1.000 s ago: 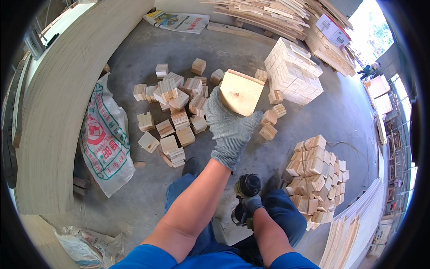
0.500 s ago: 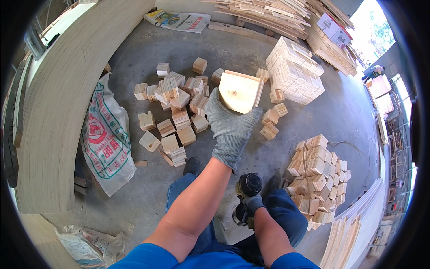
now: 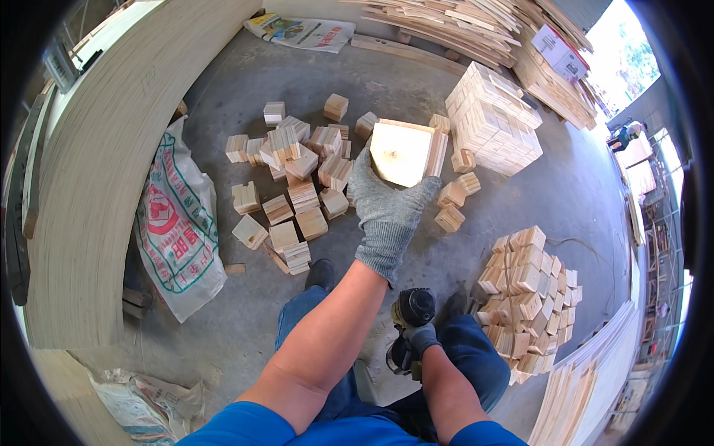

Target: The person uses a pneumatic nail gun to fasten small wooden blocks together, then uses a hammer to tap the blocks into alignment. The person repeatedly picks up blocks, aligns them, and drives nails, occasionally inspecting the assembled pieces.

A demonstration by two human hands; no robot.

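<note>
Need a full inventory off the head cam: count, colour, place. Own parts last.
held wooden block: 1, pale, left hand
power tool: 1, mostly black, right hand
loose blocks: many, overlapping, pale to brown, floor around centre
neat block stack: 1, pale, upper right
block heap: 1, pale, lower right
printed sacks: 3, mostly white, left, top, lower left
large wooden sheet: 1, pale, left
wood strips: many, tan, top
carton: 1, white and red, upper right
thin boards: several, pale, lower right
co-worker: 1, dark clothing, far right
left hand: 1, grey glove, centre
right hand: 1, grey glove, lower centre
sleeves: 2, blue, bottom
Rim clutter: too small to tell.
</note>
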